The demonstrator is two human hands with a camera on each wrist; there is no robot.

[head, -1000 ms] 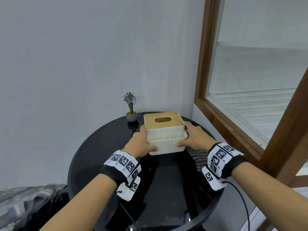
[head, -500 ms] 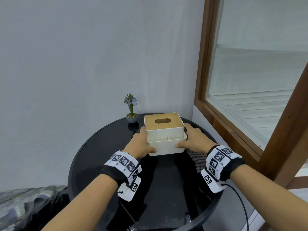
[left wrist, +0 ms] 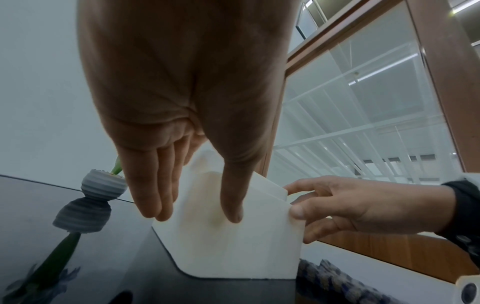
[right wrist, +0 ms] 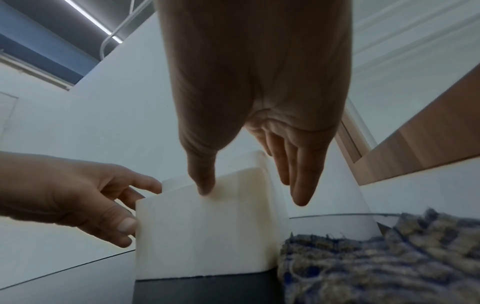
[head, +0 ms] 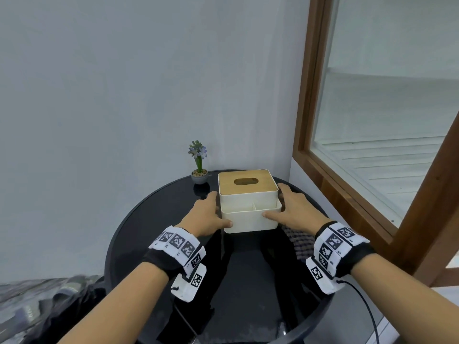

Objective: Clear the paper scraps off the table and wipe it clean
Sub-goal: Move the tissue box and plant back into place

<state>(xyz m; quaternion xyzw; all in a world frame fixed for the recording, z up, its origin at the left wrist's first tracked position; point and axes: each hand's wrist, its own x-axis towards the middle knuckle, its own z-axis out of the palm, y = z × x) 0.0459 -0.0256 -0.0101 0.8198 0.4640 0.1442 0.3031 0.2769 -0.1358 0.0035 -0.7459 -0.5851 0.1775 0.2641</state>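
A white tissue box (head: 248,220) with a wooden lid stands toward the back of the round black table (head: 154,219). My left hand (head: 216,211) grips its front left corner, thumb on the front face and fingers along the side. My right hand (head: 283,204) grips the front right corner the same way. The left wrist view shows the left hand (left wrist: 192,209) against the box (left wrist: 233,246). In the right wrist view the right hand (right wrist: 252,191) has its thumb on the box (right wrist: 202,236). A checked cloth (head: 300,242) lies under my right wrist. No paper scraps show.
A small potted plant (head: 199,170) stands just behind and left of the box, near the wall. A wooden window frame (head: 347,194) runs close along the table's right side. Dark fabric (head: 37,306) lies low at the left.
Both hands stay on the box's front corners. The box sits in almost the same spot beside the plant; only the view has shifted slightly.
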